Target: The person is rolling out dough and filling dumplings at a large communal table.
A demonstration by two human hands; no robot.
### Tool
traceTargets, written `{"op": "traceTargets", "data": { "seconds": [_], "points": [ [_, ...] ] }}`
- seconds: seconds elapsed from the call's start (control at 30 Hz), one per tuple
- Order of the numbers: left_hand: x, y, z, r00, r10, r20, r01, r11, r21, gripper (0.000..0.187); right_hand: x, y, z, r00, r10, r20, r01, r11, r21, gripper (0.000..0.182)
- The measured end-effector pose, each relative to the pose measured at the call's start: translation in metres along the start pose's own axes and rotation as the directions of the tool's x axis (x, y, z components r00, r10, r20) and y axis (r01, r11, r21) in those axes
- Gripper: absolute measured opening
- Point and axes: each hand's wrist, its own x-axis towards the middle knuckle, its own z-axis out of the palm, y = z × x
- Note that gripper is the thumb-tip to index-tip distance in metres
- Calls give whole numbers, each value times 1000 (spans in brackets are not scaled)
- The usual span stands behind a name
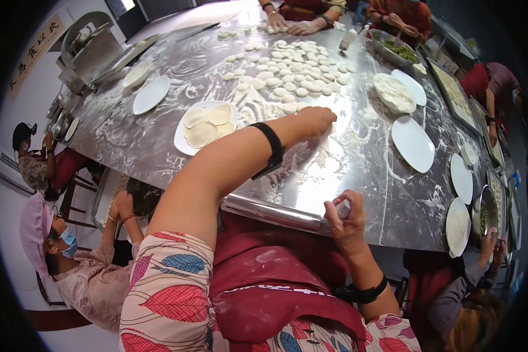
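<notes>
My left hand (pixel 318 121) reaches across the table just below a spread of small floured dough discs (pixel 299 70). Its fingers are bent together, and what they hold, if anything, is hidden under them. At the table's near edge, my right hand (pixel 347 220) curls round the end of a shiny metal rolling pin (pixel 270 211). Left of my forearm, a white plate (pixel 182 132) carries several flat round dough wrappers (pixel 202 135). Loose flour (pixel 255 108) lies between that plate and the discs.
Several white plates (pixel 413 144) and a bowl of flour (pixel 394 92) stand to the right. A bowl of green filling (pixel 396 51) is at the back right. A metal machine (pixel 88 44) stands at the back left. Other people work around the floury metal table (pixel 358 170).
</notes>
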Motion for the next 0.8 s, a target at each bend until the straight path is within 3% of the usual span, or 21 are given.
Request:
{"op": "traceTargets", "data": {
  "seconds": [0.1,0.2,0.33,0.4,0.47,0.5,0.57,0.63,0.67,0.7,0.77,0.8],
  "points": [
    [17,-2,6,997,71,41,-78,977,199,24,-2,-4,-2,999,42,31,-43,999,33,30],
    [16,5,0,998,-5,56,-11,959,285,20,-3,-4,-2,1000,13,18,-14,1000,27,30],
    [3,8,-21,985,168,-49,-149,951,273,15,-2,-8,-2,999,-48,-9,47,998,-38,31],
    [-16,28,-45,998,25,-53,-32,992,-126,20,-5,-3,-4,989,-149,-17,148,985,-84,31],
    [-42,31,-43,999,-49,-22,31,858,-513,29,1,-10,-11,969,-248,-3,247,965,-84,31],
    [-64,36,-39,996,-17,86,48,926,-375,29,4,-14,-11,954,-300,-9,298,951,-83,31],
    [-103,21,-16,931,67,358,57,944,-325,24,3,-12,-13,955,-297,-5,297,955,-10,26],
    [-126,18,-15,941,-121,315,248,882,-400,20,13,5,-7,946,-323,-16,323,943,78,23],
    [-135,16,-16,927,-215,307,336,838,-429,18,14,11,2,977,-207,-52,214,937,276,17],
    [-143,13,-14,923,-233,308,359,810,-463,17,15,6,1,998,-50,42,30,926,376,15],
    [-156,10,-7,916,-267,298,392,749,-535,14,23,-6,-6,937,223,270,-334,801,497,13],
    [-162,14,-9,922,-290,258,385,761,-522,13,27,-7,-3,917,286,279,-390,793,469,12]
  ]
}}
